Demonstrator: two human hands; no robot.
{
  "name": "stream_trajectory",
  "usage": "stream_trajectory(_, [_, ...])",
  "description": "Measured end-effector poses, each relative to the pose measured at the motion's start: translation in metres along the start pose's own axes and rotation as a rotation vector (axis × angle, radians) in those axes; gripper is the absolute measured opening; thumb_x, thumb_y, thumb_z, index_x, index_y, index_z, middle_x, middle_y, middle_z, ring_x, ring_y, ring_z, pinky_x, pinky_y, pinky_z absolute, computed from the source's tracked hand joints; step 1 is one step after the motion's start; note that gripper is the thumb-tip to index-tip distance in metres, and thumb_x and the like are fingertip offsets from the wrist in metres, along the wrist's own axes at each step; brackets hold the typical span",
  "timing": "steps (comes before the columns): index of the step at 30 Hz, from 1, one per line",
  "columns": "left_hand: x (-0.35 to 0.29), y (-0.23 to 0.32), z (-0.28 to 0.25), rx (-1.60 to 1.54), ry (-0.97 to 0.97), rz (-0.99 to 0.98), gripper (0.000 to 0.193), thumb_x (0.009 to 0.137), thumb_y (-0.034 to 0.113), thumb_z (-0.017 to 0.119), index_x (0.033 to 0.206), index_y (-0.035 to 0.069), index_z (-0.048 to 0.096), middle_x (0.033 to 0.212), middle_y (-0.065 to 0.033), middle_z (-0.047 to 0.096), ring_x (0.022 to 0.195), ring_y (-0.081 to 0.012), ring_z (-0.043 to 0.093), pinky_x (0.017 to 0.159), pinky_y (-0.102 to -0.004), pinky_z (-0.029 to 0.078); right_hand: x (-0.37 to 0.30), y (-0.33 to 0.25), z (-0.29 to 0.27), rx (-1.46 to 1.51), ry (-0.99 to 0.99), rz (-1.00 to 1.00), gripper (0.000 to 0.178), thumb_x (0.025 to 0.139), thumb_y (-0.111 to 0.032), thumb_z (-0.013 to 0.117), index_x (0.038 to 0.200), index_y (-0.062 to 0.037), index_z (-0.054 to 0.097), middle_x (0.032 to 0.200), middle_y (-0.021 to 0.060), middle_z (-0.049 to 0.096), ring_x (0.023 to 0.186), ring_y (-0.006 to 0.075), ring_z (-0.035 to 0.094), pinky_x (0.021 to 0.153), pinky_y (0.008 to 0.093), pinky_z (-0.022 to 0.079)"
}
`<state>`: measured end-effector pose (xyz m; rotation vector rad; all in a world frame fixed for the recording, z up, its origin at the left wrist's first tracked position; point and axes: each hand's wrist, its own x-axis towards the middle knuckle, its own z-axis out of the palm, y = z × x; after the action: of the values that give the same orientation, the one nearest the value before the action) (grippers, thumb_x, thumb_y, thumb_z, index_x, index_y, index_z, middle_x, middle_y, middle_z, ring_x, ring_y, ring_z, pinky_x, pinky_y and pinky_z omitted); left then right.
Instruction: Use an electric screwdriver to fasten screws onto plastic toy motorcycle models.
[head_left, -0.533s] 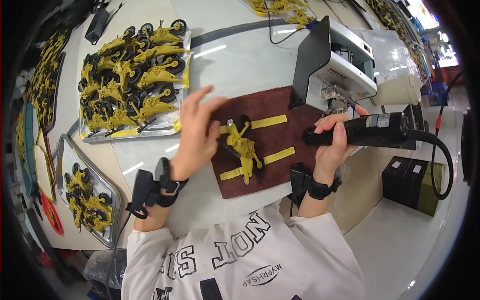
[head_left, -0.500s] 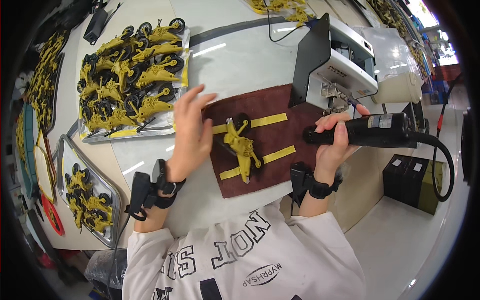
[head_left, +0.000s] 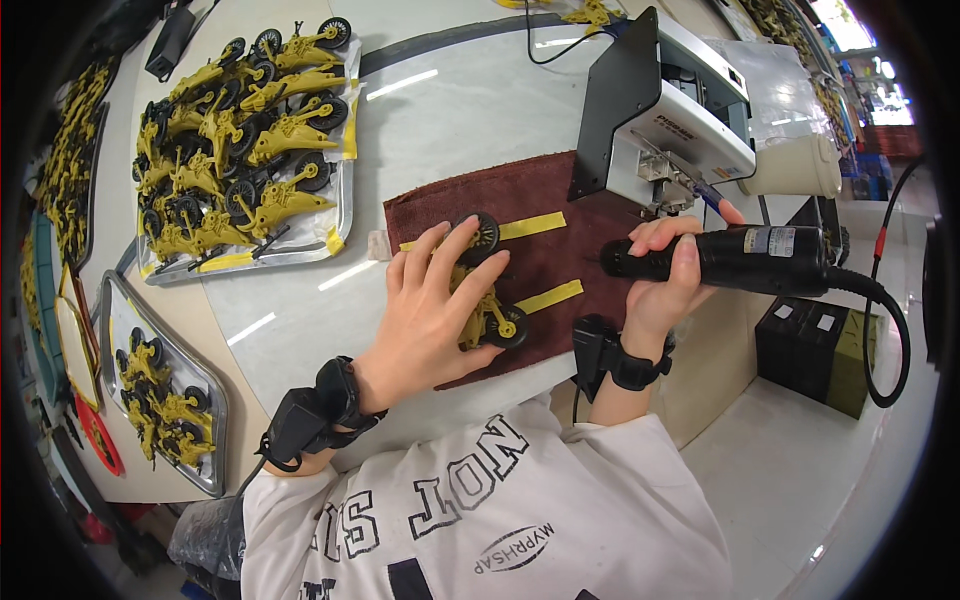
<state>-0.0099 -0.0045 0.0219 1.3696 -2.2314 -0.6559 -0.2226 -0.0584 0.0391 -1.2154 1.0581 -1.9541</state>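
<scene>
A yellow toy motorcycle [head_left: 488,303] with black spoked wheels lies on a dark red cloth mat [head_left: 545,262]. My left hand [head_left: 420,315] is over it, fingers curved round its left side; the index and middle fingertips are by the far wheel and the thumb is by the near wheel. The palm and fingers hide much of the body. In my right hand [head_left: 662,285] is a black corded electric screwdriver [head_left: 745,258], held nearly level with its narrow end pointing left, beside the motorcycle and apart from it. Two yellow tape strips [head_left: 535,225] cross the mat.
A screw feeder [head_left: 700,135] stands behind my right hand, with a pale cup [head_left: 800,168] beside it. A tray [head_left: 345,215] of similar motorcycles sits at the far left, a smaller tray [head_left: 215,400] nearer. The screwdriver's cable [head_left: 890,310] loops at the right.
My left hand has come down and right onto the motorcycle and taken hold of it. The motorcycle has turned, showing its near wheel. The right hand keeps the screwdriver almost still.
</scene>
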Motion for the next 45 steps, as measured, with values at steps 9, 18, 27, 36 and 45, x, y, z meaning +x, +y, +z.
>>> stream_trajectory(9, [0.016,0.0,0.007,0.077,-0.102,0.03,0.1,0.054,0.045,0.077,0.136,0.011,0.033,0.144,-0.0099,0.026,0.131,-0.034,0.024,0.104,-0.054,0.011,-0.001,0.001,-0.001,-0.094,-0.012,-0.004,0.055,0.08,-0.021,0.053,0.126,-0.0053,0.029,0.063,0.0074,0.049,0.049,0.0161,0.048,0.053,0.0343,0.044])
stream_trajectory(18, [0.001,-0.012,0.02,0.037,-0.011,-0.033,0.098,0.057,0.051,0.075,0.136,0.01,0.033,0.145,-0.0098,0.025,0.133,-0.0343,0.02,0.104,-0.0575,0.008,-0.002,0.003,-0.004,-0.032,0.058,0.002,0.077,0.077,-0.071,0.044,0.122,-0.0097,0.034,0.059,0.0054,0.048,0.047,0.0155,0.046,0.048,0.0308,0.039])
stream_trajectory(27, [0.001,-0.014,0.014,0.063,-0.023,-0.043,0.092,0.054,0.039,0.074,0.135,0.016,0.036,0.144,-0.009,0.027,0.132,-0.0362,0.02,0.103,-0.0601,0.008,0.031,-0.085,0.002,0.186,-0.044,-0.342,0.091,0.073,-0.079,0.036,0.127,-0.0067,0.035,0.06,0.0108,0.049,0.042,0.0203,0.045,0.042,0.0347,0.039])
stream_trajectory(36, [0.004,-0.012,0.009,0.071,-0.067,-0.019,0.092,0.057,0.042,0.074,0.135,0.015,0.036,0.144,-0.01,0.027,0.131,-0.0365,0.022,0.103,-0.0595,0.007,0.083,-0.045,0.013,-0.317,-0.015,-0.164,0.081,0.073,-0.08,0.032,0.114,-0.0098,0.038,0.057,0.0076,0.05,0.045,0.0175,0.046,0.05,0.0328,0.041])
stream_trajectory(45, [-0.008,-0.023,0.011,-0.009,-0.025,-0.019,0.087,0.059,0.047,0.073,0.132,0.013,0.04,0.141,-0.008,0.033,0.13,-0.0352,0.023,0.105,-0.0565,0.007,0.025,-0.046,0.021,-0.104,-0.106,0.056,0.081,0.072,-0.077,0.043,0.119,-0.0114,0.038,0.054,0.0063,0.047,0.039,0.0164,0.042,0.042,0.0301,0.035])
